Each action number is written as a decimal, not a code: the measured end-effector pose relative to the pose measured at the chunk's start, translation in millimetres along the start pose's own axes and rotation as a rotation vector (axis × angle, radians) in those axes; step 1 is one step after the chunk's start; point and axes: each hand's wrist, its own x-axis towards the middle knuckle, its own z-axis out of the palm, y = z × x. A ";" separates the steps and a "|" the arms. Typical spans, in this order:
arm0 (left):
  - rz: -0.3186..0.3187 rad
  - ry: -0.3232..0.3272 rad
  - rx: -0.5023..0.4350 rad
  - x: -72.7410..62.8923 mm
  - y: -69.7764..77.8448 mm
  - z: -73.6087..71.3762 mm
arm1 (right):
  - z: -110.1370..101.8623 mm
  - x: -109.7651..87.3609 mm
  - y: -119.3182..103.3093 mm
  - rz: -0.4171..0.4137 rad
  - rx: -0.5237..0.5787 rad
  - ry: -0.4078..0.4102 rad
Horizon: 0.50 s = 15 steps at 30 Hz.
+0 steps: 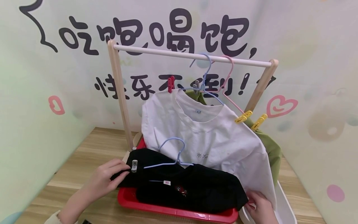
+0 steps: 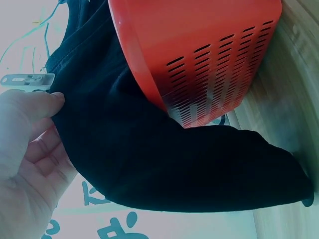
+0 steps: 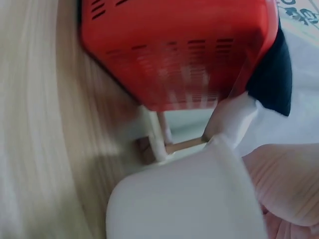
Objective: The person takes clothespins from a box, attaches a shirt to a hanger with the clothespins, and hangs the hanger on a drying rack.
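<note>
A black T-shirt (image 1: 212, 183) lies over the red basket (image 1: 179, 213), with a blue hanger (image 1: 177, 155) at its neck. On its left shoulder sits a pale clothespin (image 1: 134, 166). Right beside that pin, my left hand (image 1: 107, 174) pinches the shirt's edge between thumb and fingers; one sleeve hangs down outside the basket in the left wrist view. At the lower right, my right hand (image 1: 261, 207) has bent fingers close to the other sleeve's end and the white T-shirt's hem, over a white bin (image 1: 286, 202). I cannot tell whether it holds anything.
Behind stands a wooden rack with a white rail (image 1: 156, 51). The white T-shirt (image 1: 201, 133) hangs there on a blue hanger, with a green garment (image 1: 275, 152) behind it on a pink hanger (image 1: 230, 71). Red, grey and yellow clothespins (image 1: 243, 117) grip them.
</note>
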 end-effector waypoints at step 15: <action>0.006 -0.003 0.006 -1.1 0.6 -1.1 | -2.6 -3.6 6.4 0.291 -0.075 -0.343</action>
